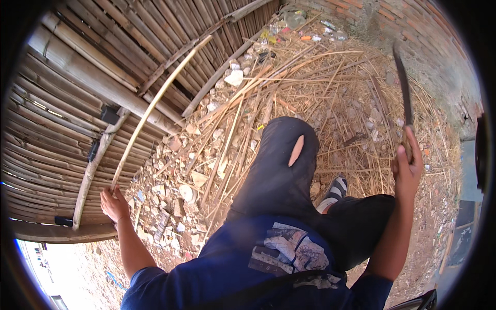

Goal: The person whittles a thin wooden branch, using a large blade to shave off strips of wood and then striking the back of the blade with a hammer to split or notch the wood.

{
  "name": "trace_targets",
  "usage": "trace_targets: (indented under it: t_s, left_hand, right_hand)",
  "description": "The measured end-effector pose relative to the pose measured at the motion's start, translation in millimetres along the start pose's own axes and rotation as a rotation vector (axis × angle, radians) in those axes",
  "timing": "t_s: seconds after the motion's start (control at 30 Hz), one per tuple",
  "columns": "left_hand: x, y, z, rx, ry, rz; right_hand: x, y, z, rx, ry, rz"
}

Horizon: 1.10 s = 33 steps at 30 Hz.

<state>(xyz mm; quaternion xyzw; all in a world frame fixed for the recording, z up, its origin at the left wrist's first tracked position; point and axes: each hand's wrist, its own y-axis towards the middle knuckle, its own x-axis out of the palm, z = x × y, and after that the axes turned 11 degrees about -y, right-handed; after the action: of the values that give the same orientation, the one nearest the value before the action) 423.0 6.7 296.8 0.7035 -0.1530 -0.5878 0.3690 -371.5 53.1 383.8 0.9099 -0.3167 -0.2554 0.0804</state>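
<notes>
A long, pale bamboo strip (156, 99) slants upward and away to the right from my left hand (114, 204), whose fingers are closed round its lower end. On the other side, my right hand (407, 170) grips the handle of a machete (403, 85). The dark, narrow blade points away from me and stands apart from the strip. Between the two hands are my legs in dark trousers (281, 170), with a tear over one knee. One foot in a striped sock (337, 190) shows beside the other leg.
Split bamboo strips and straw (336, 98) litter the ground ahead. Stones and broken rubble (178, 206) lie to the left, beside a bamboo-pole wall (51, 155). A brick wall (413, 28) rises at the far right. Bits of rubbish (310, 36) gather at the far corner.
</notes>
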Motion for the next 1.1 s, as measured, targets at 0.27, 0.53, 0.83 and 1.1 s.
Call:
trace_targets:
  t_s: [0.27,0.53,0.83,1.1]
  left_hand:
    - [-31,5,194,0.277,-0.481,-0.134]
    - [-91,-40,349,0.429,-0.84,-0.663]
    - [-89,-49,349,0.396,-0.861,-1.047]
    - [-75,-38,337,0.33,-0.915,-1.173]
  right_hand:
    - [18,21,60,-0.337,-0.254,0.126]
    - [32,-8,47,-0.459,-0.453,-0.153]
    - [39,-2,62,-0.541,-0.65,-0.286]
    - [44,0,60,-0.443,-0.644,-0.28]
